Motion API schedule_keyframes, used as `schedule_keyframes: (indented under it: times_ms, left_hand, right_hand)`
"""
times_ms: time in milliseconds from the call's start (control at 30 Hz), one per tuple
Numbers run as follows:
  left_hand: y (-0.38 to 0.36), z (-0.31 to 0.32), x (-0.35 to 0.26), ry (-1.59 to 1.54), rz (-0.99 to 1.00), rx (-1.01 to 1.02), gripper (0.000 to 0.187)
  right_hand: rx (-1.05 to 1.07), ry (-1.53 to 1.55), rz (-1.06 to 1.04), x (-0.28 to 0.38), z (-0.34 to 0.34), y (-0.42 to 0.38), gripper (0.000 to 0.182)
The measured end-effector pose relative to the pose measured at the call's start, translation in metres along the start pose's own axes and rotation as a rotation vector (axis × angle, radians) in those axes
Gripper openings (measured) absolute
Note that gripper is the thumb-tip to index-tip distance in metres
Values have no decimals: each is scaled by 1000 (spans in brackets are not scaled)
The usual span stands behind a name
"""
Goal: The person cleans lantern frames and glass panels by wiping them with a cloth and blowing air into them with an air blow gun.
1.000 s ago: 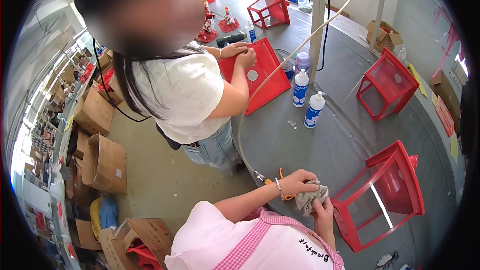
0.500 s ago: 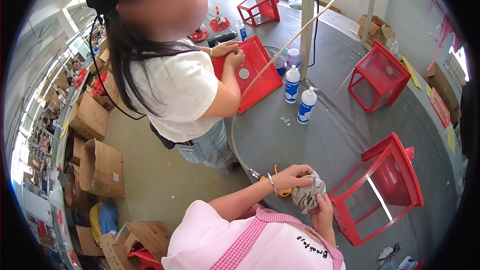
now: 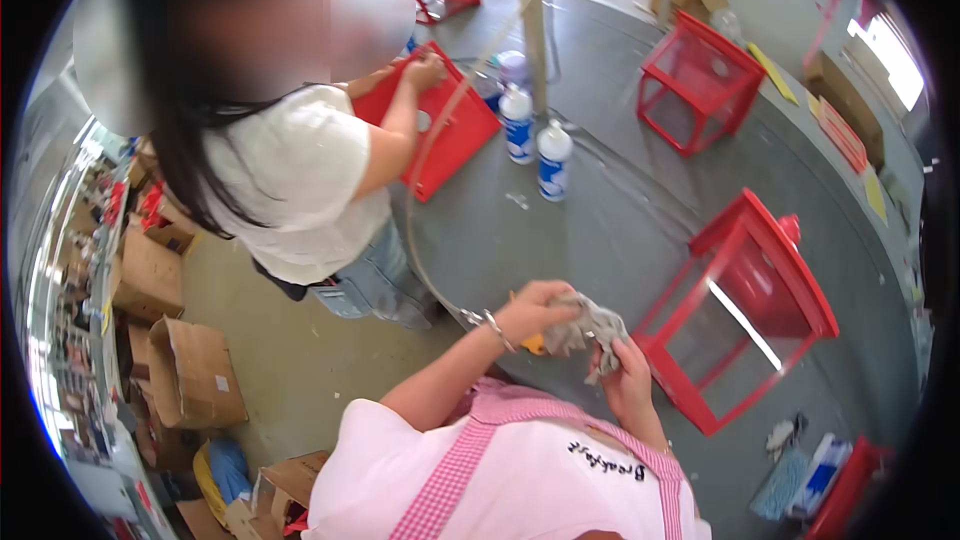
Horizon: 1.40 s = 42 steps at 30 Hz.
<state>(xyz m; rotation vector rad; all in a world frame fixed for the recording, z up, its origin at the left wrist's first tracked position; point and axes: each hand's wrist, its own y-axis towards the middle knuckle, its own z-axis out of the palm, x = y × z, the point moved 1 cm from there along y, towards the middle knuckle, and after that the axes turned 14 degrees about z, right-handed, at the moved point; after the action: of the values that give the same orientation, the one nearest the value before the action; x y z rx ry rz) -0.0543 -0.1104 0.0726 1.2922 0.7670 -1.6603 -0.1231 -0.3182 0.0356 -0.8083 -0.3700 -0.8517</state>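
A crumpled grey cloth (image 3: pixel 597 325) is stretched between my two hands above the table's near edge. My left hand (image 3: pixel 540 310), with a bracelet at the wrist, pinches the cloth's left end. At its right end the fingers of my right hand (image 3: pixel 628 375) are closed on it. Partly hidden behind my left wrist is an orange-handled tool (image 3: pixel 533 344), at the end of a pale hose (image 3: pixel 412 230). A red lantern frame (image 3: pixel 808 285) with clear panes lies tilted on its side, just right of my right hand.
Another person in a white top (image 3: pixel 290 180) stands at left, hands on a red panel (image 3: pixel 455 130). Two white-and-blue bottles (image 3: pixel 553 165) stand mid-table near a post (image 3: pixel 530 30). Another red lantern (image 3: pixel 700 80) sits farther back. Cartons (image 3: pixel 195 375) are on the floor at left.
My hands have pulled the cloth from a bunched wad into a longer, looser shape. The view has turned, so the table's things sit farther up and left. The other person's head is lower.
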Motion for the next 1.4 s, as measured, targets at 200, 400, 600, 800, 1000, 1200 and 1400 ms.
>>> schedule_keyframes:
  times_ms: [200, 400, 600, 800, 1000, 1200, 1400]
  left_hand:
    - [2, -5, -5, -7, 1, -145, 12]
    - [8, -27, -9, 86, 112, -304, 14]
    - [1, -5, -30, 273, 37, -152, 14]
    - [-1, 30, -8, 295, 138, 369, 19]
    - [6, 35, 1, 604, 121, 247, 23]
    - [0, 32, 15, 543, 139, 84, 23]
    - [0, 25, 33, 388, 141, -64, 24]
  right_hand:
    - [-53, 28, -14, -2, -1, -6, 28]
    - [-41, -10, 10, -1, -3, -2, 25]
    - [-169, -137, 3, -11, -4, 5, 24]
    - [-93, -346, -73, -15, -14, 17, 25]
    - [-29, -226, 54, -11, -4, 4, 32]
    - [110, -263, 52, -11, -5, -1, 35]
    - [162, 76, 113, -14, -5, -3, 39]
